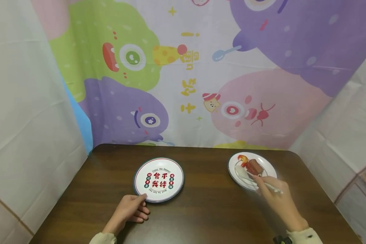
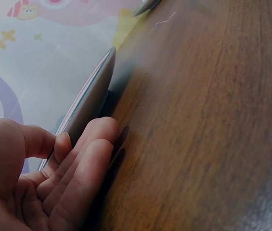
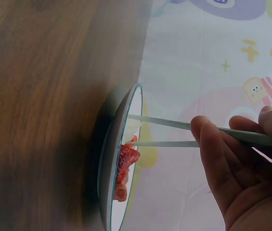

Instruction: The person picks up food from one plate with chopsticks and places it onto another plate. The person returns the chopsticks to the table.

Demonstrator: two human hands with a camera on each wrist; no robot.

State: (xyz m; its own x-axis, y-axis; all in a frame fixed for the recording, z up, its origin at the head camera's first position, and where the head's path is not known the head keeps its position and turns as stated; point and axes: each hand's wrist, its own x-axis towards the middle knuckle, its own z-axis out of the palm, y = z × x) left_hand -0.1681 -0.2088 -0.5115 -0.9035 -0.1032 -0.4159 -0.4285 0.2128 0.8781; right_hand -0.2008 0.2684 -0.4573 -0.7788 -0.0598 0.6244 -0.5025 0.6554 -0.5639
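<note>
At the near left rim of a white plate [image 1: 177, 173] with red and green lettering is my left hand [image 1: 129, 210]. Its thumb lies over the rim while the index finger meets it from below, in the left wrist view. My right hand [image 1: 277, 198] holds a pair of pale chopsticks [image 3: 167, 144] over a second white plate [image 1: 231, 167]. Their tips stand apart around a whitish piece of food [image 1: 241, 171]. Beside it lie brown sausage-like pieces [image 1: 254, 166], a red piece of meat [image 3: 126, 161] and an orange-yellow shrimp-like piece [image 1: 242, 158].
Both plates stand on a dark brown wooden table [image 1: 201, 210], with a gap between them. A cartoon-printed curtain [image 1: 183, 128] hangs along the far edge. Pale cloth hangings [image 1: 33, 118] close in both sides.
</note>
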